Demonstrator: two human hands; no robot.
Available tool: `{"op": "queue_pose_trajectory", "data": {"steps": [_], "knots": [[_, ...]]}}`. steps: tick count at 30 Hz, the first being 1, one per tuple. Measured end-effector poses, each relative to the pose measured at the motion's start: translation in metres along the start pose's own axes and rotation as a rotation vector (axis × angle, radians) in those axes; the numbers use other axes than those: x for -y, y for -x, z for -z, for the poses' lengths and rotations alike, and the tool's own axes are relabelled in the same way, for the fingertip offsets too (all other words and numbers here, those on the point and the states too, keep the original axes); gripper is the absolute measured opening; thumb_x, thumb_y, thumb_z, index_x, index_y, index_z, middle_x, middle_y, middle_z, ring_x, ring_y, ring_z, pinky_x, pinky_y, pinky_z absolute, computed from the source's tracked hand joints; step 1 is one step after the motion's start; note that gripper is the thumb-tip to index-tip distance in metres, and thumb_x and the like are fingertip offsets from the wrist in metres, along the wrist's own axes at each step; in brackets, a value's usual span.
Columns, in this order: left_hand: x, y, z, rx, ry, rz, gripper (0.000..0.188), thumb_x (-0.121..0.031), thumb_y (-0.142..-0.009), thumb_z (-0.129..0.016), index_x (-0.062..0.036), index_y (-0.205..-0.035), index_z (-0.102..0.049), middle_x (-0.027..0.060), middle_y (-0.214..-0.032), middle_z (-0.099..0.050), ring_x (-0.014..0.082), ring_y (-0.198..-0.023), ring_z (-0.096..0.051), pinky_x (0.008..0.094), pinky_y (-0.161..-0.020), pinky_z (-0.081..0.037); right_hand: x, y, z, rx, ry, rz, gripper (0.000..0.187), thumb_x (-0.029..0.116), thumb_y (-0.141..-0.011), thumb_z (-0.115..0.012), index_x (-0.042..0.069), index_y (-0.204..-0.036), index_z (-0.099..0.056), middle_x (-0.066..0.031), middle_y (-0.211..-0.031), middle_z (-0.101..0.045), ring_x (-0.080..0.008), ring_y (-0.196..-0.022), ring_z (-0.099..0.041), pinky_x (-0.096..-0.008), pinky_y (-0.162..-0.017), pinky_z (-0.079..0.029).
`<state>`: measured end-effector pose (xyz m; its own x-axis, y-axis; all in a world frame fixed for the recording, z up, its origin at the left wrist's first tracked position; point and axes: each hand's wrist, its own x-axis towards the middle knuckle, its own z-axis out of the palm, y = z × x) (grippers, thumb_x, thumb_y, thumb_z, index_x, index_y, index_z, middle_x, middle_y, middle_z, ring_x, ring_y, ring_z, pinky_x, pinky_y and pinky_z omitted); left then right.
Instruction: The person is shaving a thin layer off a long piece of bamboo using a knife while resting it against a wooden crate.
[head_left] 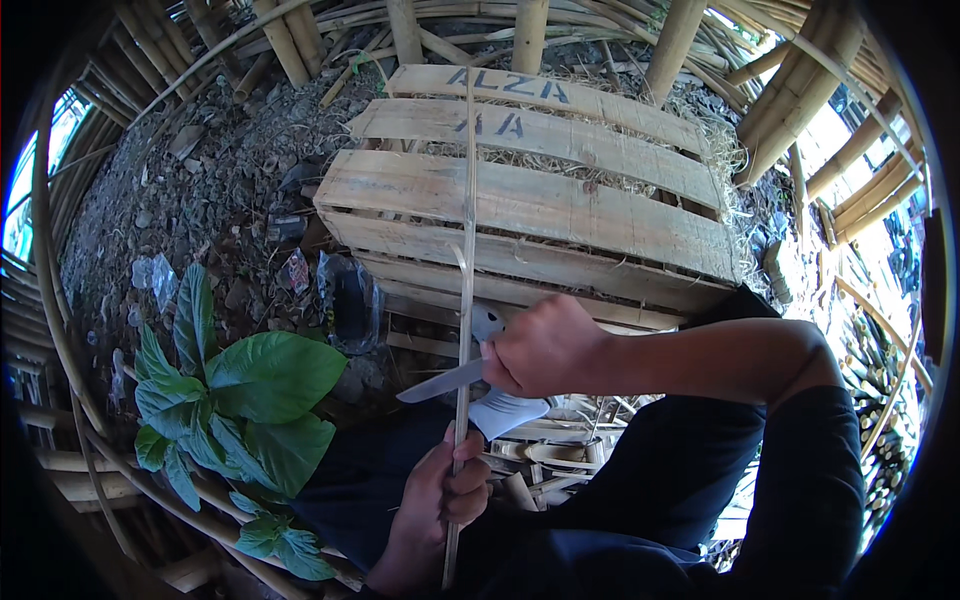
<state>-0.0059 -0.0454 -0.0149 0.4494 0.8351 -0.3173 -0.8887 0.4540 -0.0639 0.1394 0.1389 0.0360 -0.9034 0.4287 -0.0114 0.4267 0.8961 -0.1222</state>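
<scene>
A long, thin bamboo strip (470,190) runs from my lap up across the crate. My left hand (452,495) is closed around its lower part. Just above, my right hand (550,347) is a fist around a knife, whose handle is hidden by the fingers. The knife's blade (442,382) points left and lies across the strip, a little above my left hand. A thin sliver (458,256) curls away from the strip higher up. Beneath the hands, part of a light grey shoe or sock (508,410) shows beside my dark trousers.
A slatted wooden crate (590,215) with straw inside stands ahead. At the left grows a leafy green plant (275,378), with plastic litter (155,278) on the stony soil. Bamboo posts (800,95) surround the space. Cut bamboo pieces (885,440) are stacked at the right.
</scene>
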Motion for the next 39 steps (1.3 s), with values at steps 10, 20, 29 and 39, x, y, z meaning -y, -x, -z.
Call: {"op": "queue_pose_trajectory", "data": {"steps": [10,20,29,39], "knots": [[0.002,0.001,-0.002,0.011,0.05,0.024,0.027,-0.032,-0.106,-0.028,-0.0143,-0.088,-0.04,-0.0079,-0.053,-0.019,0.0005,-0.036,-0.013,0.0199,-0.029,-0.01,-0.023,-0.013,0.004,-0.18,0.048,-0.084,0.043,0.029,-0.092,-0.048,0.01,-0.054,-0.056,-0.0071,-0.046,-0.053,-0.0258,-0.036,-0.053,-0.0395,-0.043,-0.05],[0.001,0.002,0.005,0.052,-0.016,0.064,0.033,-0.041,-0.105,-0.027,-0.0169,-0.087,-0.04,-0.0074,-0.056,-0.023,0.0025,-0.038,-0.014,0.0211,-0.031,-0.012,-0.015,-0.024,0.033,0.162,0.073,-0.378,0.044,0.033,-0.096,-0.041,0.009,-0.066,-0.062,-0.0071,-0.058,-0.06,-0.0236,-0.051,-0.062,-0.0405,-0.051,-0.054],[0.003,-0.001,0.002,0.009,0.011,0.007,0.026,-0.032,-0.105,-0.031,-0.0143,-0.089,-0.04,-0.0076,-0.054,-0.02,0.0008,-0.036,-0.014,0.0199,-0.03,-0.01,-0.024,-0.014,0.008,-0.222,0.021,-0.158,0.046,0.028,-0.09,-0.049,0.009,-0.048,-0.053,-0.0094,-0.046,-0.053,-0.0287,-0.038,-0.055,-0.0423,-0.045,-0.051],[0.001,0.001,0.001,0.025,-0.001,-0.019,0.026,-0.031,-0.105,-0.03,-0.0142,-0.089,-0.039,-0.008,-0.053,-0.02,0.0004,-0.036,-0.014,0.0199,-0.029,-0.01,-0.004,-0.007,-0.008,-0.188,-0.023,-0.139,0.044,0.025,-0.089,-0.05,0.008,-0.049,-0.054,-0.0099,-0.046,-0.054,-0.0302,-0.039,-0.055,-0.0413,-0.044,-0.05]]}}
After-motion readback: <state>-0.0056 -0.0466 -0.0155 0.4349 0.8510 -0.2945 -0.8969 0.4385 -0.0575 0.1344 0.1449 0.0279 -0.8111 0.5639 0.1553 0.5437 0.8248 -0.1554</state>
